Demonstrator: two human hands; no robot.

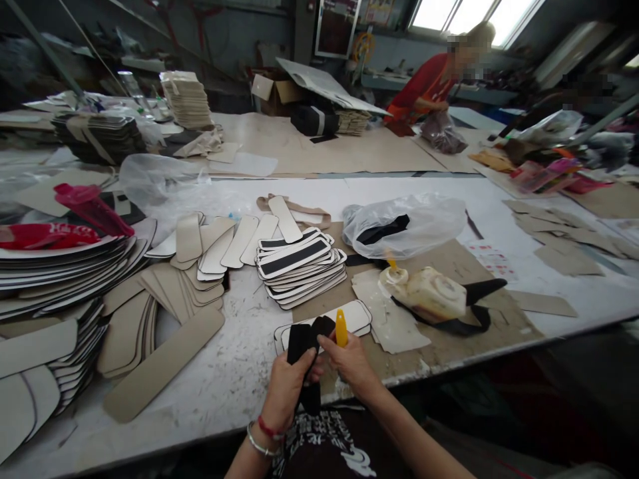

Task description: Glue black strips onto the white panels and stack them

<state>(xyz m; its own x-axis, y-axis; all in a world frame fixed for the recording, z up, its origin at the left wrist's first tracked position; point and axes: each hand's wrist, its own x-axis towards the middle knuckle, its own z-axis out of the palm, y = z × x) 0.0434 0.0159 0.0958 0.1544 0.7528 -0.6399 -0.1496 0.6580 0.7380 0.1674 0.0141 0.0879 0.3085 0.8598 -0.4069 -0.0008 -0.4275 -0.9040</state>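
Observation:
My left hand (289,382) is closed on a black fabric strip (300,342) folded in front of my body. My right hand (352,366) pinches the strip's other part and also holds a yellow-handled tool (341,327), handle end up; its working end is hidden. Just beyond my hands, rounded white panels (357,316) lie on a brown board (327,366). Behind them rises a stack of white-edged panels with black strips on them (299,266). To the right lies a stained, yellowish plastic container (434,293) with a yellow stick (391,261) at its opening.
Beige rounded panels (164,362) and larger stacked pieces (54,279) cover the table's left side. A clear plastic bag (424,223) with black material sits beyond the container. Beige scraps (564,233) lie far right. Across the table stands a person in red (424,86).

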